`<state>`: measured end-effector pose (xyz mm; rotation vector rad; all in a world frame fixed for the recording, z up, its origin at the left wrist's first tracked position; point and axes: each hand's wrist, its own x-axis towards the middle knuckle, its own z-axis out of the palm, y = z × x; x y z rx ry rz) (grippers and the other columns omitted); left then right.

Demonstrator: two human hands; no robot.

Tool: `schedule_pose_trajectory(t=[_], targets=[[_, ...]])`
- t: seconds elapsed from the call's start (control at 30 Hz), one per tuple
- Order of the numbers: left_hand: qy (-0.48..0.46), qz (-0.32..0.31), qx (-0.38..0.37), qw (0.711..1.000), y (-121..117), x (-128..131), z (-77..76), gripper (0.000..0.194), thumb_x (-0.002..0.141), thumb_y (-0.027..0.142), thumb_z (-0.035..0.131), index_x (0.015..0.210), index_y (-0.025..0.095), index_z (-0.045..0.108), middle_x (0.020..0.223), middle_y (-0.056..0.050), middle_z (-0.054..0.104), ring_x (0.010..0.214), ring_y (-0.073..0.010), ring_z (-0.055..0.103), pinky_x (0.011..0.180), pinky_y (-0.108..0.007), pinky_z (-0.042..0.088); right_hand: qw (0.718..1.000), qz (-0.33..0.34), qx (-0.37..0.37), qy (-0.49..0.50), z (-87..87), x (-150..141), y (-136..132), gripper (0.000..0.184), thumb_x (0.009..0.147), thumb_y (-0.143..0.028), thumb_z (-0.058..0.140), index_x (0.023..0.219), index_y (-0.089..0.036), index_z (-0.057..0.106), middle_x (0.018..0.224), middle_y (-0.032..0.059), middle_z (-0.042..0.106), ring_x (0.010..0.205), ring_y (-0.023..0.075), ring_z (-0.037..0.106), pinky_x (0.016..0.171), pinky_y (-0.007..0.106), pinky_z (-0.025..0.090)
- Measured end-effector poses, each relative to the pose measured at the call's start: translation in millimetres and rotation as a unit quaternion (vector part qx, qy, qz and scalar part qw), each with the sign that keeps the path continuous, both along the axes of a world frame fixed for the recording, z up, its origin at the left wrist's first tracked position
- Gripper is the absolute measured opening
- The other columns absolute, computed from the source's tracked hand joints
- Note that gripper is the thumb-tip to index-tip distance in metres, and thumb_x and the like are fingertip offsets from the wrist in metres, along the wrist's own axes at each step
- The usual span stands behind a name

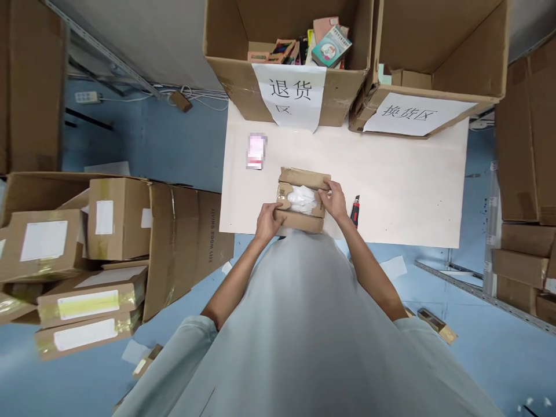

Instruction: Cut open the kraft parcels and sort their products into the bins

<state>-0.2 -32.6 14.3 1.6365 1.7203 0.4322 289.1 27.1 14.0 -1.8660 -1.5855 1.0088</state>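
A small cardboard box (299, 221) lies on the white table in front of me, its flaps folded out. Inside it shows a crumpled white plastic wrapping (302, 198); what it covers is hidden. My left hand (268, 221) grips the box's left front corner, thumb on the flap. At the far right corner, my right hand (333, 200) pinches the box's edge flap. Just right of that hand lies a red and black utility knife (355, 212) with its blade end pointing away from me.
On the white table (403, 191), a pink blurred card or phone-like item (256, 151) lies at the left. Two large labelled cartons stand at the back; the left carton (234, 87) contains several small boxes, the right carton (469, 81) a few. A big carton of parcels (174, 249) stands at left.
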Motion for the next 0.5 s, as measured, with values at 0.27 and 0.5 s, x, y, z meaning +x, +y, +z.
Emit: schedule_pose_trajectory(t=[0.27, 0.5], targets=[[0.071, -0.077, 0.084, 0.991, 3, 10, 19.0, 0.077, 0.091, 0.010, 0.075, 0.164, 0.026, 0.058, 0.160, -0.020, 0.058, 0.155, -0.0408, 0.053, 0.126, -0.063, 0.051, 0.994, 0.052, 0.015, -0.094, 16.9, 8, -21, 0.057, 0.113, -0.047, 0.055, 0.163, -0.021, 0.061, 0.172, 0.0218, 0.049, 0.158, 0.0390, 0.052, 0.131, 0.058, 0.050], [0.098, -0.331, 0.077, 0.935, 28, 43, 27.6, 0.052, 0.099, -0.002, 0.047, 0.133, 0.020, 0.079, 0.128, -0.015, 0.079, 0.130, -0.0311, 0.074, 0.135, -0.061, 0.044, 0.954, 0.264, 0.035, -0.135, 38.5, -23, -49, 0.042, 0.115, -0.028, 0.047, 0.144, -0.021, 0.076, 0.147, 0.0183, 0.074, 0.150, 0.0372, 0.059, 0.133, 0.056, 0.046]])
